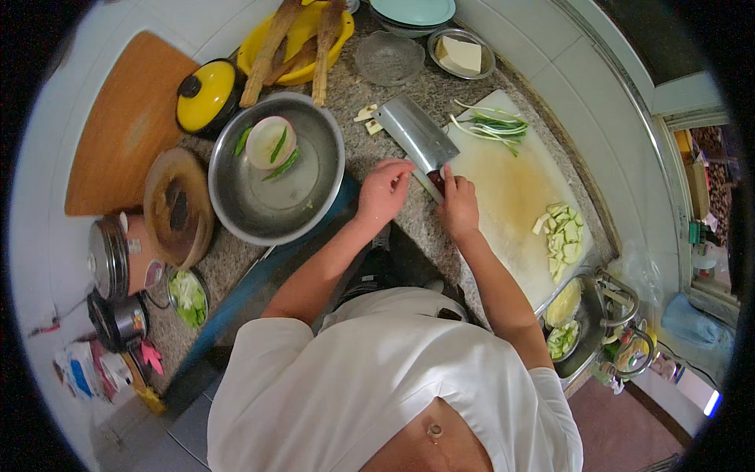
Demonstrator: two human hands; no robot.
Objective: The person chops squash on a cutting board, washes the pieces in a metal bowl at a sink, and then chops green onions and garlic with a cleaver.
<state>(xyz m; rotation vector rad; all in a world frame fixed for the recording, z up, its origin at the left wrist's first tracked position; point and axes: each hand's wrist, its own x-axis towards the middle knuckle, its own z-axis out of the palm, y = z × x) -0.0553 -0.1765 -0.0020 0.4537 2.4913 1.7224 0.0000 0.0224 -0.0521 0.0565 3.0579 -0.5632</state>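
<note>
A Chinese cleaver (416, 133) lies over the left edge of the white cutting board (495, 206), its broad blade pointing away from me and past the edge. My right hand (460, 203) grips its dark handle. Beside the blade is my left hand (386, 189), fingers bent and the tips close to the board's edge; whether it pinches anything is hidden. Pale cut pieces (368, 120) rest on the granite counter by the blade's far end. Scallions (492, 127) lie at the board's far end, and chopped green-white vegetable pieces (560, 239) are piled on its right side.
On the left stands a steel basin (277, 218) holding a small bowl (268, 141) and green chilies. Behind are a yellow basin (345, 35), a glass bowl (389, 59) and a dish of tofu (460, 56). A sink (590, 318) borders the board's near right.
</note>
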